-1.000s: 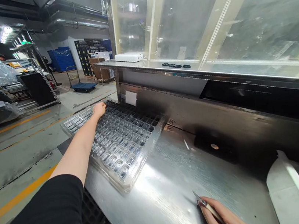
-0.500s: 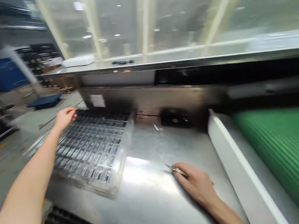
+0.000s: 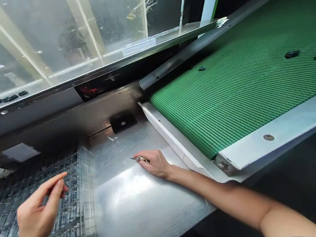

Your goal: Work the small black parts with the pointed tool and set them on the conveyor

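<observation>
1. Steel, brushed and shiny, makes up the tabletop [image 3: 135, 208] in front of the person, with a bright glare patch in its middle.
2. Resting on that steel is the right hand [image 3: 155, 164], knuckles up, fingers curled together around a thin metal tool [image 3: 139, 159]; its pointed tip sticks out to the left, low over the surface.
3. From here the tool looks like tweezers, though I cannot tell for certain.
4. At the left end of the tabletop lies a clear plastic tray [image 3: 86, 207], divided into many small pockets. What sits in the pockets is too small and blurred to make out.
5. Hovering above the tray is the left hand [image 3: 38, 215], raised off it, thumb and forefinger brought close together with the other fingers loosely bent. Whether anything is pinched between the fingertips I cannot tell.
6. The two hands are well apart, with bare steel between them.
7. Just beside the right hand, a white rail [image 3: 172, 140] edges a green ribbed conveyor belt [image 3: 231, 96] that slopes up and away to the right.
8. Two small black parts [image 3: 292, 54] lie on the belt far up near its right end, well away from either hand.
9. Behind the tabletop runs a dark panel, and above it a steel shelf [image 3: 52, 80] backed by a cloudy glass pane; a few small black pieces [image 3: 11, 98] sit on the shelf at the left.
</observation>
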Demonstrator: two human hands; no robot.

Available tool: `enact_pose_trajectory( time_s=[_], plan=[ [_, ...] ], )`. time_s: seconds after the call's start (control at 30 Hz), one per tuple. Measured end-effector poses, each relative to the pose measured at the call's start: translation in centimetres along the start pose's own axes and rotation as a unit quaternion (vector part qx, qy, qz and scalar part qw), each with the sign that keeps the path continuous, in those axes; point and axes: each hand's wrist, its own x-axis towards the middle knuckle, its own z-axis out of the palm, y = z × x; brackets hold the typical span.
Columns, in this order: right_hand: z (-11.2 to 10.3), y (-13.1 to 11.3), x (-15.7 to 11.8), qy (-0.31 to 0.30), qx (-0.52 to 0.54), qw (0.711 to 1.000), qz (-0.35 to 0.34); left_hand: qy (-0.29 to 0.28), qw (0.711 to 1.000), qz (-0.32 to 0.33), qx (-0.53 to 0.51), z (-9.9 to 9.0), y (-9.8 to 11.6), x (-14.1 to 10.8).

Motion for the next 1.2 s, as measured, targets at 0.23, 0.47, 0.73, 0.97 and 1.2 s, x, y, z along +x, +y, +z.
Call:
enact_pose_trajectory(
  time_s=[0.23, 0.47, 0.73, 0.97, 1.2],
  plan=[
    [-0.3, -0.6, 0.3, 0.029, 0.028, 0.999, 0.021, -0.020, 0.979, 0.094, -0.179, 9.0, 7.5, -3.9],
    [-0.7, -0.7, 0.4, 0.062, 0.040, 0.997, 0.032, -0.163, 0.938, 0.016, -0.307, 17.2, 11.3, -5.3],
    [-0.8, -1.3, 0.0, 0.113, 0.131, 0.983, 0.065, -0.210, 0.906, -0.033, -0.366, 21.3, 11.5, -4.6],
    [0.5, 0.8, 0.3, 0.079, 0.195, 0.969, 0.130, -0.203, 0.888, -0.061, -0.408, 23.2, 11.6, -4.8],
    [0.8, 1.1, 0.3, 0.034, 0.159, 0.974, 0.160, -0.205, 0.872, -0.061, -0.439, 22.8, 11.7, -4.6]
  ],
)
